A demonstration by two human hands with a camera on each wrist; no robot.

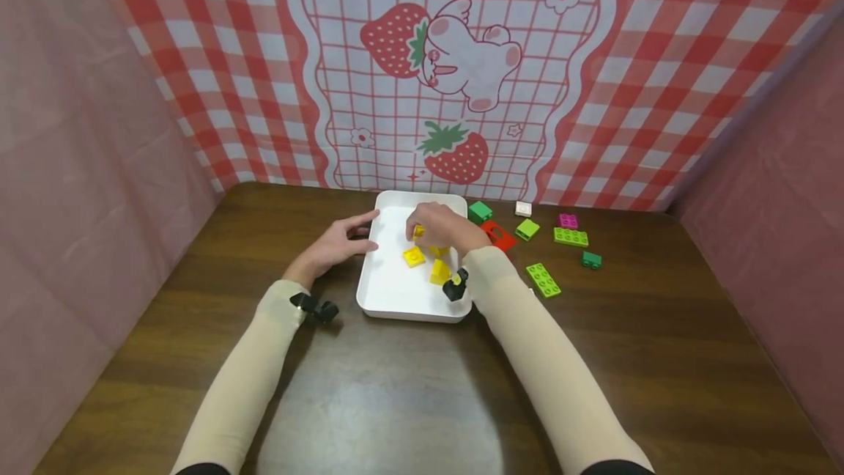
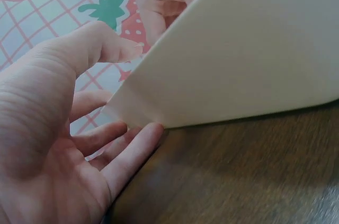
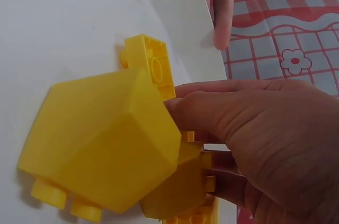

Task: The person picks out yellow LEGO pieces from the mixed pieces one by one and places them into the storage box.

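Observation:
A white tray lies on the table with several yellow toy building bricks in it. My right hand reaches into the tray and pinches a small yellow brick. In the right wrist view, that yellow brick shows its hollow underside at the fingertips. A larger sloped yellow brick lies nearer that camera, partly hiding other yellow bricks. A flat yellow piece lies nearby in the tray. My left hand rests against the tray's left side, its fingertips touching the outer wall.
Right of the tray lie a green brick, a red piece, lime bricks, a white brick, a magenta brick and a dark green brick. A checkered strawberry cloth hangs behind the table.

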